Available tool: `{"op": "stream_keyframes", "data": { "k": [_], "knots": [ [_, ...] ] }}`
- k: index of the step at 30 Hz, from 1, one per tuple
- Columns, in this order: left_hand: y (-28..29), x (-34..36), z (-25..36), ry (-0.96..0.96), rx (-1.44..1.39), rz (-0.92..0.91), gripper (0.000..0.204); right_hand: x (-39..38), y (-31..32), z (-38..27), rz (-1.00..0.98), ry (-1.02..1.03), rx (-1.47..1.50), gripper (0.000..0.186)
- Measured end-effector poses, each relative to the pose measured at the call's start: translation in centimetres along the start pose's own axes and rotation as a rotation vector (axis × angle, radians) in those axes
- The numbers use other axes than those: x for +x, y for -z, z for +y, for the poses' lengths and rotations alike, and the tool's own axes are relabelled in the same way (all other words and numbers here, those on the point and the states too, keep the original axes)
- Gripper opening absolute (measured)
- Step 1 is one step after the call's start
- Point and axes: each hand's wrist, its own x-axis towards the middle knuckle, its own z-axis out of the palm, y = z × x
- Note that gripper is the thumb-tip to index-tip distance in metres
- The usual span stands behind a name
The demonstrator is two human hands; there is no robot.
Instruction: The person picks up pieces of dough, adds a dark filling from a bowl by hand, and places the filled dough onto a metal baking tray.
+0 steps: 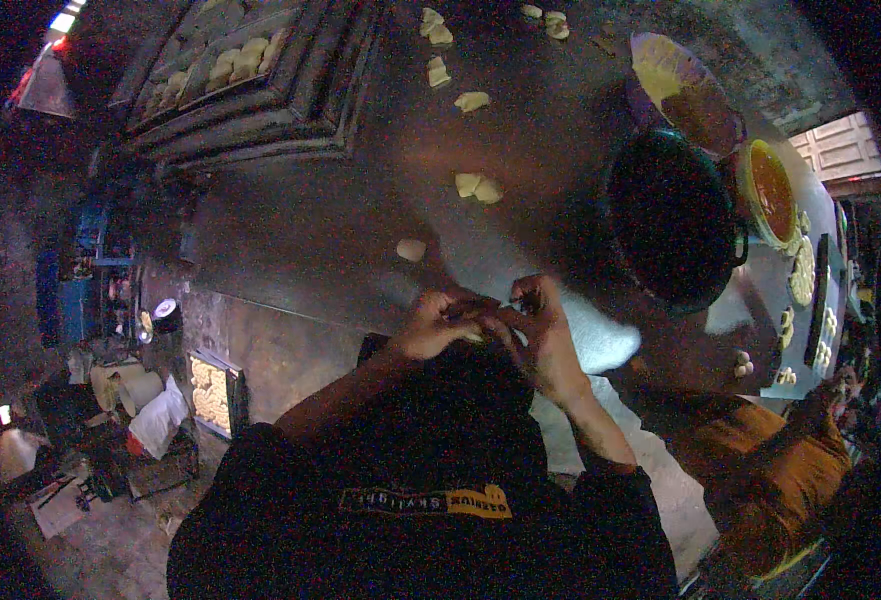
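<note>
My left hand [433,326] and my right hand [540,338] meet in front of my chest, at the near edge of the table. Between their fingertips is a small piece of pale dough [472,336], mostly covered by the fingers. Left-hand fingers are closed round it; the right thumb and fingers pinch at its other side. Something dark shows near the right fingertips, too dim to make out. Just beyond my left hand lies a rounded dough piece [411,250]. Farther off sits a folded pair of dough pieces [478,187], with another dough piece [471,101] behind it.
Right of my hands stands a big dark pot [650,235], beside a yellow-rimmed bowl [766,195] of orange contents and a purple basin [715,95]. Stacked trays [310,110] with dough rolls stand at far left. A person in an orange-brown top [760,465] is close on my right.
</note>
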Motion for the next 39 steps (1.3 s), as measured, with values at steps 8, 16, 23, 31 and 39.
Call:
{"op": "stream_keyframes", "data": {
  "k": [8, 16, 23, 31, 39],
  "knots": [
    [5.2, -0.9, -3.8, -0.231, 0.304, 0.391, 0.045, 1.5, -8.0, 2.5, -0.090, 0.452, -0.411, 0.035],
    [11.3, -2.1, -2.1, 0.045, 0.105, 0.449, 0.065, 15.4, -10.3, 5.8, -0.105, 0.039, -0.632, 0.038],
    [18.4, -6.0, -2.3, -0.030, -0.098, 0.458, 0.076, 16.7, -13.3, 8.6, 0.023, 0.009, -0.696, 0.040],
    [22.5, -7.2, -5.3, -0.045, -0.101, 0.363, 0.074, 14.9, -16.1, 7.9, 0.139, -0.036, -0.668, 0.044],
    [22.5, -4.8, -2.4, -0.071, -0.109, 0.318, 0.055, 12.7, -18.3, 7.3, 0.217, -0.013, -0.565, 0.047]
  ]
}}
